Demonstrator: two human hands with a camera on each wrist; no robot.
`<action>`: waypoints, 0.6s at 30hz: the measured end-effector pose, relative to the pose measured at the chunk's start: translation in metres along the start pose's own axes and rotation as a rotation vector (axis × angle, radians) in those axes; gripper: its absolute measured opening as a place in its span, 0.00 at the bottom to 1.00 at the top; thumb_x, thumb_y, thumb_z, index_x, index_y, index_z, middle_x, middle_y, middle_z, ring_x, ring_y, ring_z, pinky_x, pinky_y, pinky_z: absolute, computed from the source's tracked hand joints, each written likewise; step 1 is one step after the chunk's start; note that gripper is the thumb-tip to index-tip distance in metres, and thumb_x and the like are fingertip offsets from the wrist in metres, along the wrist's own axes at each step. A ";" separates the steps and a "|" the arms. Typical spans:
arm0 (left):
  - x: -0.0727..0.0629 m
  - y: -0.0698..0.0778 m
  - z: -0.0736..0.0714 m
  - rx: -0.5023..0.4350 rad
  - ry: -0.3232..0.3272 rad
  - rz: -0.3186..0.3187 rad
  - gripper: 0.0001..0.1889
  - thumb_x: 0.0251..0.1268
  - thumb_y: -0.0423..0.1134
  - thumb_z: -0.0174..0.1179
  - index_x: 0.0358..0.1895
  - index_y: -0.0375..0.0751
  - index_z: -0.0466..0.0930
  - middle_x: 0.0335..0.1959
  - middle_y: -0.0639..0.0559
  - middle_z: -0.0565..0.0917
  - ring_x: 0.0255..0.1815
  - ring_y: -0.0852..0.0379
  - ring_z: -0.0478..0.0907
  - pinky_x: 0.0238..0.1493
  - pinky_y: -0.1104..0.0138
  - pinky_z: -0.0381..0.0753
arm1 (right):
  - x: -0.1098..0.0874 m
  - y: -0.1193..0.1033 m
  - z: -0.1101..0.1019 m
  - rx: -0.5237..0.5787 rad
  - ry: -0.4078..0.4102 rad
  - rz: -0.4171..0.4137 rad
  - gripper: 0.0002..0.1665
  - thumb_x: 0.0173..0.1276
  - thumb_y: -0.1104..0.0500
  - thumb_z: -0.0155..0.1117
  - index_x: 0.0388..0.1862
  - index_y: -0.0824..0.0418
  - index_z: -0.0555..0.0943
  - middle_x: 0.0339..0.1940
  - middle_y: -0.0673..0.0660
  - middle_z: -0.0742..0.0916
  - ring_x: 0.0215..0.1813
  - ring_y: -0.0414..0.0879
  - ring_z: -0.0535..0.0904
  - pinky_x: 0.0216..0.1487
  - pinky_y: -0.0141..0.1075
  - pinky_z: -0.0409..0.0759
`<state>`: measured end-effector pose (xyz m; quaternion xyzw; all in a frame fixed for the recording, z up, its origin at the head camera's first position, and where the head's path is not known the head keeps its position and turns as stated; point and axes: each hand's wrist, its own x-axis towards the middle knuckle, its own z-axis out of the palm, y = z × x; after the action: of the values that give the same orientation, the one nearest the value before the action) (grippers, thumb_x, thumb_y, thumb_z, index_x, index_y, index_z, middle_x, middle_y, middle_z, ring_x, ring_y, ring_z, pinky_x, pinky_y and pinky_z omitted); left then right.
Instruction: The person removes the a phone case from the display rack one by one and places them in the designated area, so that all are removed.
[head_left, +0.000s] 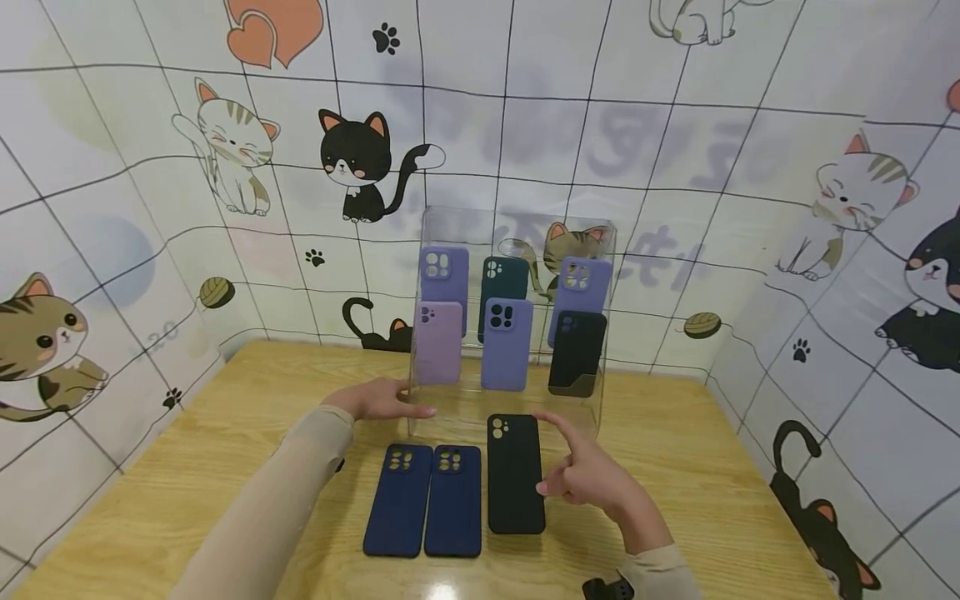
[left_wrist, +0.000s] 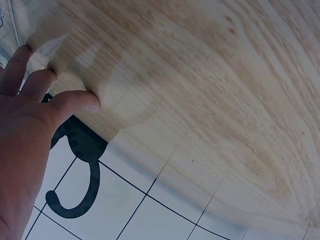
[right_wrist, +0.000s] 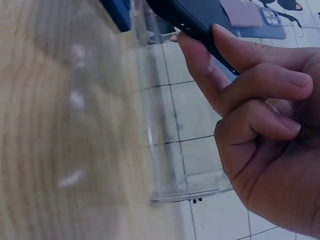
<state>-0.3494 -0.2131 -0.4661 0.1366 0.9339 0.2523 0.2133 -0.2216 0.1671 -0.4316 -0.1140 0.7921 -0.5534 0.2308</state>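
Note:
A black phone case (head_left: 514,479) is pinched by its right edge between the thumb and index finger of my right hand (head_left: 592,477); the other fingers curl inward. The right wrist view shows this case (right_wrist: 192,17) held above the tabletop, at the frame's top. My left hand (head_left: 382,400) rests at the lower left side of a clear display stand (head_left: 517,213), its fingers stretched out and partly behind the clear panel. In the left wrist view, the fingertips of the left hand (left_wrist: 30,112) lie near the tabletop beside the stand.
Two navy phone cases, one left (head_left: 399,504) and one right (head_left: 453,504), lie left of the black one. The stand bears two rows of cases, including a pink one (head_left: 438,346) and a purple one (head_left: 507,350). A cat-print sheet (head_left: 465,125) hangs around the wooden table (head_left: 247,400).

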 end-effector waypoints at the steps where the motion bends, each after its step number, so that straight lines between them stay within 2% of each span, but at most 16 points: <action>1: 0.000 0.000 0.000 0.002 0.002 0.001 0.64 0.58 0.85 0.57 0.88 0.46 0.50 0.82 0.37 0.68 0.83 0.35 0.65 0.80 0.38 0.67 | 0.000 0.003 0.000 0.002 -0.019 0.013 0.62 0.66 0.75 0.68 0.89 0.43 0.50 0.17 0.51 0.78 0.19 0.42 0.58 0.22 0.33 0.57; 4: 0.001 0.000 0.000 0.014 0.006 0.008 0.64 0.59 0.85 0.57 0.88 0.45 0.51 0.84 0.38 0.65 0.85 0.35 0.63 0.81 0.38 0.66 | 0.002 0.014 0.001 0.006 -0.049 0.039 0.61 0.65 0.75 0.67 0.89 0.46 0.49 0.14 0.48 0.71 0.17 0.42 0.55 0.21 0.33 0.57; 10: 0.001 0.000 -0.002 0.028 0.012 0.000 0.64 0.57 0.86 0.57 0.88 0.45 0.52 0.85 0.38 0.64 0.85 0.35 0.62 0.81 0.38 0.65 | 0.006 0.028 0.005 0.017 -0.052 0.094 0.61 0.63 0.75 0.68 0.88 0.48 0.51 0.14 0.50 0.75 0.16 0.42 0.59 0.19 0.32 0.57; 14: 0.001 0.000 -0.001 0.022 0.010 0.000 0.64 0.57 0.85 0.57 0.88 0.45 0.52 0.85 0.38 0.65 0.85 0.35 0.63 0.81 0.38 0.66 | 0.007 0.032 0.007 0.013 -0.058 0.131 0.57 0.66 0.73 0.67 0.87 0.51 0.52 0.14 0.50 0.71 0.17 0.43 0.59 0.19 0.32 0.55; 18: 0.001 0.000 -0.001 0.014 0.006 -0.003 0.64 0.58 0.85 0.57 0.88 0.45 0.52 0.85 0.38 0.64 0.85 0.35 0.63 0.81 0.38 0.67 | 0.008 0.035 0.008 0.000 -0.056 0.147 0.56 0.70 0.71 0.67 0.89 0.53 0.50 0.15 0.51 0.75 0.17 0.42 0.61 0.20 0.32 0.56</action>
<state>-0.3506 -0.2128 -0.4660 0.1358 0.9364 0.2460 0.2101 -0.2221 0.1692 -0.4681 -0.0708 0.7917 -0.5314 0.2930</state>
